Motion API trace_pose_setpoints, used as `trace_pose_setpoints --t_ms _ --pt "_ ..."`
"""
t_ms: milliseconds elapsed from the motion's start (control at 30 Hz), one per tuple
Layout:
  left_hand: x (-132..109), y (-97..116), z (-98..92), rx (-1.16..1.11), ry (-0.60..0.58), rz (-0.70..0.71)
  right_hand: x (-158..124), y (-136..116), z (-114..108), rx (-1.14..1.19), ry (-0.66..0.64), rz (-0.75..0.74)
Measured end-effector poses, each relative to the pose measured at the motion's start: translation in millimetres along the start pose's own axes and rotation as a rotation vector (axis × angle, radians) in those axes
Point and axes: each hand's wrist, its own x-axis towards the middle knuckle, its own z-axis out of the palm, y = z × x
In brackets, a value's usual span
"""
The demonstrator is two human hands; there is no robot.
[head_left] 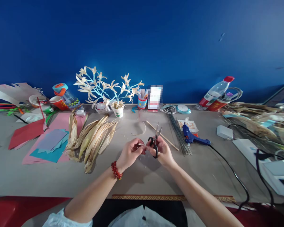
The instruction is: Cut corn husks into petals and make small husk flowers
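Both our hands meet over the middle of the grey table (144, 181), close in front of us. Our left hand (130, 153), w/ a red bead bracelet (116, 170) on the wrist, pinches a thin pale husk strip (141, 144) btw thumb & fingertips, the other fingers curled in narrow. Our right hand (162, 152) grips the black-handled scissors (155, 142), fingers closed on the loops; the blades point up & away from us, a little parted. The strip's free end reaches toward the scissor handles, but whether it touches them we can't tell, too small. Both hands sit just beside each other, raised off the tabletop.

Left of the hands lies a pile of dried corn husks (92, 138), & past that, flat coloured paper sheets (49, 143) in pink, blue & red. Right of the hands: a wooden stick (165, 138) lying slantwise, a bundle of green wires (180, 137), then a blue glue gun (194, 137) w/ its black cable (229, 167) running back toward us. At the rear, nr the blue wall, stands a husk-flower branch (104, 85) in a paper cup (118, 111), a pen cup (142, 102) beside it, & a water bottle (214, 93) tilted at far right
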Motion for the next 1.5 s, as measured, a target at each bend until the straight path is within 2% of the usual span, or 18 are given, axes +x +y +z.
trace_pose_setpoints --t_ms 167,333,467,967,1500 --pt "-0.7 3.5 -5.0 0.078 0.088 0.077 1.6 -5.7 -0.9 -0.053 -0.065 0.099" --pt "0.2 10.5 -17.0 -0.011 0.144 0.122 1.7 -7.5 -3.6 -0.109 -0.302 0.248" --pt "1.8 9.1 -20.9 -0.073 0.123 0.120 -0.1 -9.3 -4.5 -0.157 -0.388 0.274" --pt "2.6 15.7 -23.7 -0.139 0.090 0.065 -1.0 -16.9 -6.9 -0.232 -0.408 0.280" --pt "3.2 17.0 -26.6 -0.130 0.077 0.042 0.3 -10.3 -9.4 -0.274 -0.401 0.257"
